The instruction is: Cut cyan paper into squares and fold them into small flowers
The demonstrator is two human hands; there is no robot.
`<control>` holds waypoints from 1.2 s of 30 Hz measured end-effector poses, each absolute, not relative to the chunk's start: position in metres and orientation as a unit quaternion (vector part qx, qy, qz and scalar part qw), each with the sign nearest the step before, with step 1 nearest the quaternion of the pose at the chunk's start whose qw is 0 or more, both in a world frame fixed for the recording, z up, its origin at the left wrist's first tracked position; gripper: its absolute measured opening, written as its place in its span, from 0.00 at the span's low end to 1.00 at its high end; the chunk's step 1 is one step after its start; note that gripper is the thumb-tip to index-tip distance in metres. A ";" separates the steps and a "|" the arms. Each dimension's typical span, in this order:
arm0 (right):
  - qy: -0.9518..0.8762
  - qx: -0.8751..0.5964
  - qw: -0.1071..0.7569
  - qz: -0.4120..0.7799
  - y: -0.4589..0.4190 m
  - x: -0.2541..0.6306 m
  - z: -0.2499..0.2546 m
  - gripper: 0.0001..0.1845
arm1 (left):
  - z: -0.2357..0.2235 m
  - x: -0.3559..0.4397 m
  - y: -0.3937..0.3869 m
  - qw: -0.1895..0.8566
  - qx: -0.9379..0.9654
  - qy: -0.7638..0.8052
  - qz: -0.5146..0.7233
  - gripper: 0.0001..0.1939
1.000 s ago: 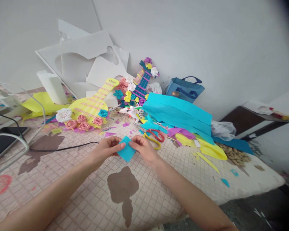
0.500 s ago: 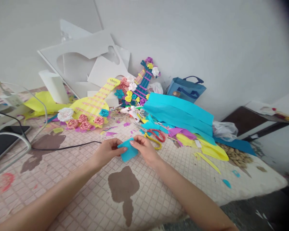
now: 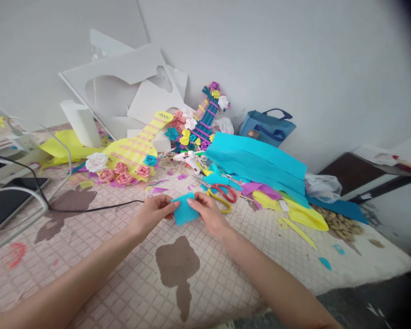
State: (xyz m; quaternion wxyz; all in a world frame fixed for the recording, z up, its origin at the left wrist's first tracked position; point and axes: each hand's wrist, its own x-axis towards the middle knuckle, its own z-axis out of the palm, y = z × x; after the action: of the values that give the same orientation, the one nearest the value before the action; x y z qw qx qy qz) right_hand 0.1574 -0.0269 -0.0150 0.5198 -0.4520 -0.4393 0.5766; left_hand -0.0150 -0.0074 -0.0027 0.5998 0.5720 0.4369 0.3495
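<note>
A small blue square of crepe paper (image 3: 185, 213) is held up between my two hands above the checked table cover. My left hand (image 3: 156, 212) pinches its left edge, thumb in front and the fingers partly hidden behind. On the right edge my right hand (image 3: 208, 210) grips it the same way, near the top corner. Just beyond my right hand lie scissors (image 3: 225, 194) with red and yellow handles. Farther back is a white glue gun (image 3: 189, 160), amid paper scraps. A large sheet of blue crepe paper (image 3: 256, 160) spreads to the right.
A yellow paper guitar (image 3: 133, 148) with paper flowers lies at the back left, beside a blue decorated one (image 3: 207, 119). White cut-out boards (image 3: 123, 68) lean on the wall. A phone (image 3: 10, 201) and cables are at left; peanuts (image 3: 340, 224) at right.
The blue paper square has turned slightly and now sits more level, its top edge held by both thumbs. The view has shifted a little to the left.
</note>
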 end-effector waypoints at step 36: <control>-0.407 -0.460 0.541 0.575 -0.029 0.152 -0.018 0.16 | -0.009 -0.016 -0.003 0.593 0.590 0.411 0.363 0.17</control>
State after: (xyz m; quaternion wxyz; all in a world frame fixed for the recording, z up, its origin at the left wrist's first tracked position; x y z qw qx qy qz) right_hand 0.1519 -0.0286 -0.0182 0.5409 -0.4596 -0.4066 0.5752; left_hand -0.0156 -0.0034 -0.0090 0.5926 0.5895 0.4114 0.3634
